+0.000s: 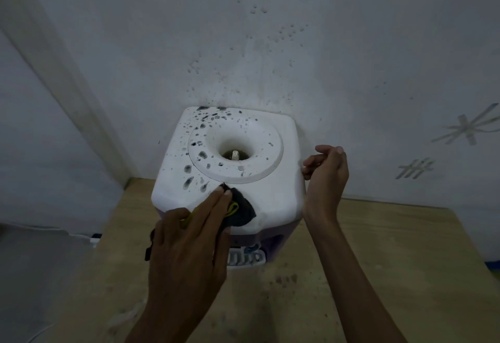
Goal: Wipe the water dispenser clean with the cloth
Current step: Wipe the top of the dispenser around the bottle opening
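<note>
1. Head view: the water dispenser (230,158) stands on a wooden table (378,261), its back edge against the spotted wall (270,44). Bare tabletop lies open beyond my right hand and below both wrists.
2. My left hand (189,237) lies flat, fingers straight, pressing the dark cloth (240,211) onto the dispenser's front top edge.
3. My right hand (326,177) is loosely curled, empty, fingertips touching the dispenser's right side.
4. The white top is flecked with dark spots, thickest beyond my left fingertips; the funnel opening (234,153) sits between my hands, farther back.
</note>
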A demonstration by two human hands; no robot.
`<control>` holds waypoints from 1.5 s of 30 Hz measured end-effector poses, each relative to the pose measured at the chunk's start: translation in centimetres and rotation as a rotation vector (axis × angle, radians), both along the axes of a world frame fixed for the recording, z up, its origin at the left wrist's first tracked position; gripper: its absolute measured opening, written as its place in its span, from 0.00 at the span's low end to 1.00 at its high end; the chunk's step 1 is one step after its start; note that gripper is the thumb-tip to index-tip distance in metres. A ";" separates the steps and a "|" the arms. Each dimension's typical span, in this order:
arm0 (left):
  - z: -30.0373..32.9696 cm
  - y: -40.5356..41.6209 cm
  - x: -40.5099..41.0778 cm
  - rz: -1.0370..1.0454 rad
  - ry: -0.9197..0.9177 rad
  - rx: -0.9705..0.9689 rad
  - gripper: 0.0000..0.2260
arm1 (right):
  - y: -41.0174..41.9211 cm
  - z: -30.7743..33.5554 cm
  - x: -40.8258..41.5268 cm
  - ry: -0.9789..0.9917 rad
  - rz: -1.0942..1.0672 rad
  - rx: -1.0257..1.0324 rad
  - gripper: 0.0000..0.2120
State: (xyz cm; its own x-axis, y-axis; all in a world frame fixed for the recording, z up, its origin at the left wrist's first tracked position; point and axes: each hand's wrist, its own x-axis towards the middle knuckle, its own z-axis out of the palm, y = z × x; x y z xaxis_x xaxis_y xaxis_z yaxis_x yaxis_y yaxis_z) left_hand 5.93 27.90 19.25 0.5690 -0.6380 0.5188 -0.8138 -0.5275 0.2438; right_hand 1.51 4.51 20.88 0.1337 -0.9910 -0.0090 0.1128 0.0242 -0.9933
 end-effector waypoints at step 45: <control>0.5 0.4 -0.3 -0.039 0.131 -0.011 0.43 | -0.1 -0.5 0.2 -0.027 -0.064 -0.099 0.18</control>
State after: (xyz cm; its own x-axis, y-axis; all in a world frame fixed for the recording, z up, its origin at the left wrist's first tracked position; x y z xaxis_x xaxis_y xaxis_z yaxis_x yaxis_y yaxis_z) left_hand 5.63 28.33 19.71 0.6075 -0.6554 0.4488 -0.7942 -0.4929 0.3554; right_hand 1.71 4.45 20.38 0.0693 -0.9934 0.0918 0.1377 -0.0816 -0.9871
